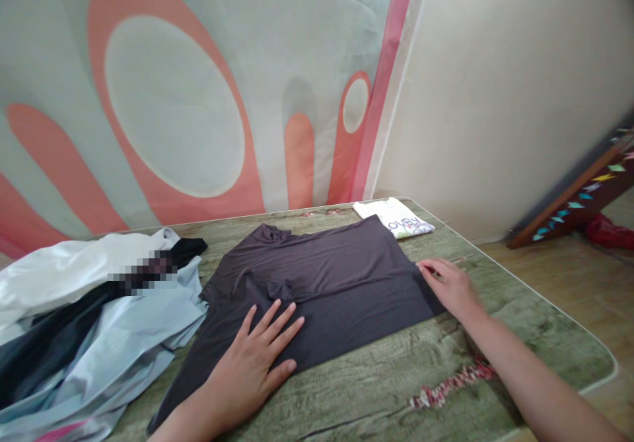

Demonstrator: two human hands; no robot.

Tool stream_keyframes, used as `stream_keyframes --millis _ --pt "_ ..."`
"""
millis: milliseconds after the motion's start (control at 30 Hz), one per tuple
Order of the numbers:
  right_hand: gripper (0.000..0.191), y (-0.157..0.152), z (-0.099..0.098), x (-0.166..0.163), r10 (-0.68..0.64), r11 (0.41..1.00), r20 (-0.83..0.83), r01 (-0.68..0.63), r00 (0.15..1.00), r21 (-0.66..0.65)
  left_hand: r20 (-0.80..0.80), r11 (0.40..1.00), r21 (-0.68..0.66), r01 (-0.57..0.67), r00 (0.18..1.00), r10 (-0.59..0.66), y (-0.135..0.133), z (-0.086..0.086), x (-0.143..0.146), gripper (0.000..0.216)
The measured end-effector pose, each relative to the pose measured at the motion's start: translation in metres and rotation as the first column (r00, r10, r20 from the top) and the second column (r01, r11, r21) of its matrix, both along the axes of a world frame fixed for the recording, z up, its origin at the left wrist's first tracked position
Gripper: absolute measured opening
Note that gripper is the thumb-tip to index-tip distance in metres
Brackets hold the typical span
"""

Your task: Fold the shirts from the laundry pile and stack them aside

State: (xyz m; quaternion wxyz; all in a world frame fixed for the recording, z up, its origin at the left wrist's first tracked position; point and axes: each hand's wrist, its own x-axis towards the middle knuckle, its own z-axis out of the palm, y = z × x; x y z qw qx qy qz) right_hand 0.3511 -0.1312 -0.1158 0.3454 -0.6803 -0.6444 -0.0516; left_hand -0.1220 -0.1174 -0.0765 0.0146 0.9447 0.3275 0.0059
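A dark grey T-shirt (321,277) lies spread across the table, partly folded, its neck toward the far left. My left hand (252,363) rests flat on its near part with the fingers spread. At the shirt's right edge my right hand (448,287) touches the hem, its fingers curled onto the cloth there; whether it pinches the fabric I cannot make out.
A heap of pale blue, white and black clothes (84,323) lies at the left. A folded white printed shirt (396,217) sits at the far right corner. The table (520,336) has a green-grey patterned cover; its right edge drops to a wooden floor.
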Motion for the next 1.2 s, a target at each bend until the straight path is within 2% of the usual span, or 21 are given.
stream_keyframes --millis 100,167,233,333,400,467,567,700,867,1067,1200 --pt "0.028 0.000 0.004 -0.021 0.168 0.986 0.083 -0.168 0.982 -0.015 0.008 1.000 -0.008 -0.003 1.000 0.003 0.000 0.001 0.001 0.059" --pt "0.029 0.001 0.004 -0.027 0.227 0.974 0.116 -0.223 0.967 -0.048 0.012 1.000 -0.020 -0.004 1.000 0.004 -0.001 0.002 0.001 0.059" --pt "0.028 0.003 0.001 -0.024 0.222 0.975 0.137 -0.216 0.965 -0.056 0.022 0.999 -0.037 0.002 1.000 -0.002 -0.001 0.005 0.000 0.059" --pt "0.028 0.004 -0.004 -0.013 0.142 0.990 0.138 -0.142 0.980 -0.012 0.054 0.997 -0.076 0.008 0.999 -0.004 0.002 0.007 -0.005 0.060" --pt "0.029 0.003 -0.003 -0.010 0.115 0.993 0.124 -0.118 0.986 0.016 0.095 0.996 -0.090 -0.024 0.995 0.033 0.005 0.006 -0.009 0.053" --pt "0.031 0.001 0.000 -0.015 0.143 0.989 0.104 -0.146 0.984 0.020 0.164 0.994 -0.065 -0.091 0.981 0.101 0.008 0.003 -0.011 0.044" --pt "0.032 -0.001 0.005 -0.031 0.252 0.968 0.096 -0.251 0.963 -0.023 0.232 0.980 0.013 -0.201 0.954 0.192 0.012 -0.005 -0.010 0.048" --pt "0.041 0.001 0.005 -0.043 0.360 0.928 0.156 -0.337 0.920 -0.156 0.143 0.962 0.093 -0.257 0.959 0.243 0.012 -0.014 -0.006 0.058" --pt "0.051 0.004 -0.002 -0.038 0.373 0.904 0.211 -0.303 0.904 -0.301 0.088 0.939 0.124 -0.321 0.946 0.311 0.007 -0.015 -0.006 0.059" --pt "0.053 0.002 0.000 -0.039 0.365 0.911 0.200 -0.305 0.909 -0.276 0.178 0.885 0.161 -0.436 0.895 0.408 0.006 -0.014 -0.006 0.069" --pt "0.052 0.002 -0.001 -0.038 0.368 0.913 0.199 -0.313 0.908 -0.263 0.119 0.894 0.150 -0.422 0.905 0.407 0.007 -0.016 -0.006 0.067"
